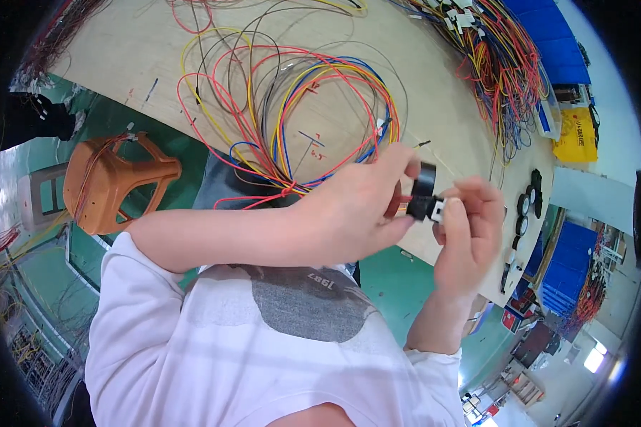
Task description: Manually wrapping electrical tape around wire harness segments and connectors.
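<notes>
One pinch of the right hand point(471, 231) holds the white plug point(438, 210) (probably light, stiff; best taken by its sides); left hand point(356, 203) curls closely around wires point(405, 198), beside tape point(425, 179).

Workshop, coiled wires point(283, 139), worktable point(441, 99), blue bins point(571, 260)

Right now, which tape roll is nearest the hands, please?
The black roll between the left hand and right hand; the others lie further right on the table.
</notes>
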